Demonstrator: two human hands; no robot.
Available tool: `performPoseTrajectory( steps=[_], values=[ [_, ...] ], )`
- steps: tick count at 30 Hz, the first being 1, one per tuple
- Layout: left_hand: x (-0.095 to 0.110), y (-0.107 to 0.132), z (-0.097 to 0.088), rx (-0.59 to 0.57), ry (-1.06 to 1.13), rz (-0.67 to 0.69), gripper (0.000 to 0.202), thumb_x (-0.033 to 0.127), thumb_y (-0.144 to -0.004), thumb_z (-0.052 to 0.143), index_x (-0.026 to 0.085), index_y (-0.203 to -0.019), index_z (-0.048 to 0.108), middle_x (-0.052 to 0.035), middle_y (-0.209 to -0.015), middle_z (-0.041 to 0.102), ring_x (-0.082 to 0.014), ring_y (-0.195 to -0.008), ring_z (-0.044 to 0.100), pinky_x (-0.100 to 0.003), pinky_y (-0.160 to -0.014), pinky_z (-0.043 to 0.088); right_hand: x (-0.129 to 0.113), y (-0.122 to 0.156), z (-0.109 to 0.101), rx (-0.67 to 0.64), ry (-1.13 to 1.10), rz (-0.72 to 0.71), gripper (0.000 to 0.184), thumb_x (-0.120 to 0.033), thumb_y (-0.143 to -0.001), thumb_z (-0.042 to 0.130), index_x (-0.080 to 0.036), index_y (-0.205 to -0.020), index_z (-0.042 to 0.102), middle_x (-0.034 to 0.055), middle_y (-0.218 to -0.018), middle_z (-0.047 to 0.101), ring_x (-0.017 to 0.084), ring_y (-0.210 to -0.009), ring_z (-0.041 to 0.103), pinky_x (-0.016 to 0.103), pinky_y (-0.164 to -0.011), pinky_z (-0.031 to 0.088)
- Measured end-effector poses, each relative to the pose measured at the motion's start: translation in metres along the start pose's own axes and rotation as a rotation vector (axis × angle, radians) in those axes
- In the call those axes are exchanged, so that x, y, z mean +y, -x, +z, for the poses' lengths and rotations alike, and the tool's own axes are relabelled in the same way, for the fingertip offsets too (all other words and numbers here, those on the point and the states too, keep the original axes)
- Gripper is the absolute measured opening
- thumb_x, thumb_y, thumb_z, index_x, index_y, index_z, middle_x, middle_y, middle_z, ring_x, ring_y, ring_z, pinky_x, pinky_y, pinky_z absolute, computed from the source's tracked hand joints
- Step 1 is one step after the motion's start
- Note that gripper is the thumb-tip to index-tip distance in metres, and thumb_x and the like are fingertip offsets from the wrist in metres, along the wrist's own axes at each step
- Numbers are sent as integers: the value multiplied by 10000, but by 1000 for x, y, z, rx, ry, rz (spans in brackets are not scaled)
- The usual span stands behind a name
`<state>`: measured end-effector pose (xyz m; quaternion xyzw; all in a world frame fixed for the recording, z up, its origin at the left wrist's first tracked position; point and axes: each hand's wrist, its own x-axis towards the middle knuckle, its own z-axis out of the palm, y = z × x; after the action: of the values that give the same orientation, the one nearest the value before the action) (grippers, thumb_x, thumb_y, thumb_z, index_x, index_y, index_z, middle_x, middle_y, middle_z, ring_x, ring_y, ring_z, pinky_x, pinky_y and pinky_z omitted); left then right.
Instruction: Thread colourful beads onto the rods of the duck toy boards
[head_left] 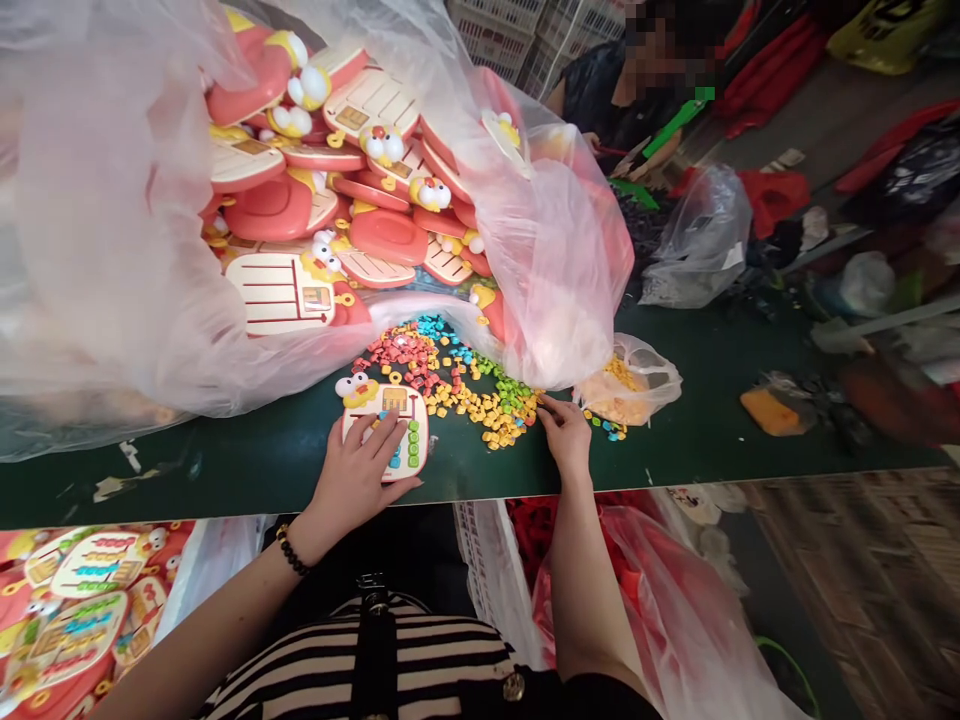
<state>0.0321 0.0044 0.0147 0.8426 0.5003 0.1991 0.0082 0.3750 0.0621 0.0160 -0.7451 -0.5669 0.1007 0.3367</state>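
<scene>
Duck-headed board [409, 408] lies flat on the green table [465, 476] in front of me, its head at about 11 o'clock and its long axis running roughly from 12 to 6. It sits at 1 o'clock from the middle of my left hand [352, 476], the nearer one, and well off at 9 o'clock from my right hand [568, 434]. The left is loosely spread palm-down, its fingers over the board's face and its thumb reaching along the near edge; my fingers hide whatever is beneath them. A column of green pieces [413, 446] shows on the board's right side, with blue ones partly covered. Between the board and my right hand, from 1 to 3 o'clock of the board, spreads a heap of loose pieces [484, 410], yellow nearest me, red, green and blue around them. My right thumb and forefinger nearly meet at the heap's right edge; I cannot tell whether a piece is between them. A small clear bag [651, 378] of yellow pieces rests at 2 o'clock from that hand. Beyond the board, from 10 to 1 o'clock, a big plastic bag [112, 200] gapes over more boards [274, 290]. Farther off at 1 o'clock, a co-worker [600, 105] is busy.
</scene>
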Motion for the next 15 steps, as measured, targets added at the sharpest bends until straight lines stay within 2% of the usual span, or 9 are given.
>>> performPoseTrajectory(
  steps=[10, 15],
  values=[
    [0, 0, 0, -7, -21, 5, 587, 530, -857, 567, 170, -1320, 551, -148, -1387, 534, -354, -1161, 508, -556, -1011, 337, 10, 10, -5, 33, -104, 58, 254, -426, -725, 624, -185, -770, 691, 58, -810, 666, 168, -626, 556, 348, -675, 502],
    [1, 0, 0, -2, -11, -2, 586, 518, -848, 585, 204, -1341, 534, -136, -1386, 538, -355, -1169, 507, -557, -1013, 336, 10, 12, -4, 26, -192, 81, 244, -432, -715, 630, -191, -729, 658, 80, -872, 707, 211, -763, 639, 369, -708, 530]
  ],
)
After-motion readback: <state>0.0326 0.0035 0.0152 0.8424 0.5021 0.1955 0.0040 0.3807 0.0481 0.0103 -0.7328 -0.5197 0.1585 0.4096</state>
